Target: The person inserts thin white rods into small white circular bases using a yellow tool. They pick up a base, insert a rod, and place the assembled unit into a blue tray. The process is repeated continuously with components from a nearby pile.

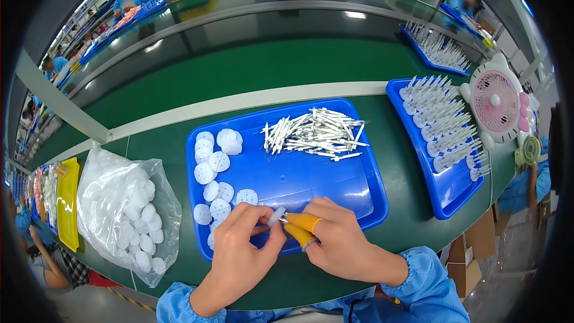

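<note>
"White plastic, by the look of it, that little disc (276, 216) at lower centre of the frame. Anyone got a read on how it handles?"

"Guessing next to weightless, and stiff rather than floppy. Looks smooth, so probably a bit slippery too."

"Yeah, so where do you grab it? The left hand (242, 245) has it pinched between thumb and fingers, over the lower part of the blue tray (299, 182) in mid-frame."

"Rim, same as that. I'd leave the face alone: the loose discs (219, 161) at the tray's left side have small dots or holes, too small to tell which, so those could be weak spots if you squeeze hard."

"And the right hand (341, 242)? It's wrapped round the yellow-handled pliers (304, 221), metal tips right up at the disc."

"Can't tell from this angle if the tips are biting or just touching. Either way I'd go gentle: thin plastic could mark or crack under metal, and something that light might twist out of a lazy pinch. For the pliers, hold well back on those yellow sleeves; they look grippy, and it's probably the heavier piece of the two."
</note>
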Motion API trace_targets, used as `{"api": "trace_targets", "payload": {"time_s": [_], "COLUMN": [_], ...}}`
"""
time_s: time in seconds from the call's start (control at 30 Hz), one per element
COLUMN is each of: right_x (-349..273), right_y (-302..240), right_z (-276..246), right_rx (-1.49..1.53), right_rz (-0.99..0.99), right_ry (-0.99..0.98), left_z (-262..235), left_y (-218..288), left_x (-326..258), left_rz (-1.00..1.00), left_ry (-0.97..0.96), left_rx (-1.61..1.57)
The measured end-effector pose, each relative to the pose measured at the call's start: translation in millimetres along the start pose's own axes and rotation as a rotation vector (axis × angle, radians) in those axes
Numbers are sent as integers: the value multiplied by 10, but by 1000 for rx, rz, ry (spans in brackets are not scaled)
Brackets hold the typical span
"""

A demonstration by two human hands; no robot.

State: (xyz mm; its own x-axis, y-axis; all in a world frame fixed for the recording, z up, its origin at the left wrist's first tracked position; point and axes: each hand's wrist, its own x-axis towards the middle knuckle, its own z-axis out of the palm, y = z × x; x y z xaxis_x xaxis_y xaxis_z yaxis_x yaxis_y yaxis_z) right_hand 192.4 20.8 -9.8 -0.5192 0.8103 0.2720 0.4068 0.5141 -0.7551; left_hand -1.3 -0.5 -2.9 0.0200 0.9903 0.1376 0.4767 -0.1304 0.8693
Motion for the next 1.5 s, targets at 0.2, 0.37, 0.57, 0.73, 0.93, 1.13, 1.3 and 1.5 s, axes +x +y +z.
{"api": "trace_targets", "payload": {"time_s": [0.2,0.37,0.57,0.73,0.93,1.13,1.3,1.5], "right_x": [19,45,196,192,86,7,-23,18], "right_y": [5,15,511,555,131,-8,45,86], "right_z": [89,79,-430,-534,-421,-255,-219,-228], "right_rx": [-6,14,-598,-700,-216,-116,-116,-174], "right_rz": [-41,28,50,97,58,-12,-66,-25], "right_ry": [142,74,288,161,-52,-150,-131,-126], "left_z": [12,56,-41,-71,-88,-47,-61,-34], "left_y": [-8,-6,5,-34,1,-35,-2,34], "left_x": [-50,-60,14,38,35,32,41,22], "left_rz": [40,17,-68,-82,-205,-125,-70,-140], "left_ry": [-30,-8,12,-64,-63,-99,-77,-46], "left_rx": [83,93,14,-20,-138,-151,-91,-99]}}
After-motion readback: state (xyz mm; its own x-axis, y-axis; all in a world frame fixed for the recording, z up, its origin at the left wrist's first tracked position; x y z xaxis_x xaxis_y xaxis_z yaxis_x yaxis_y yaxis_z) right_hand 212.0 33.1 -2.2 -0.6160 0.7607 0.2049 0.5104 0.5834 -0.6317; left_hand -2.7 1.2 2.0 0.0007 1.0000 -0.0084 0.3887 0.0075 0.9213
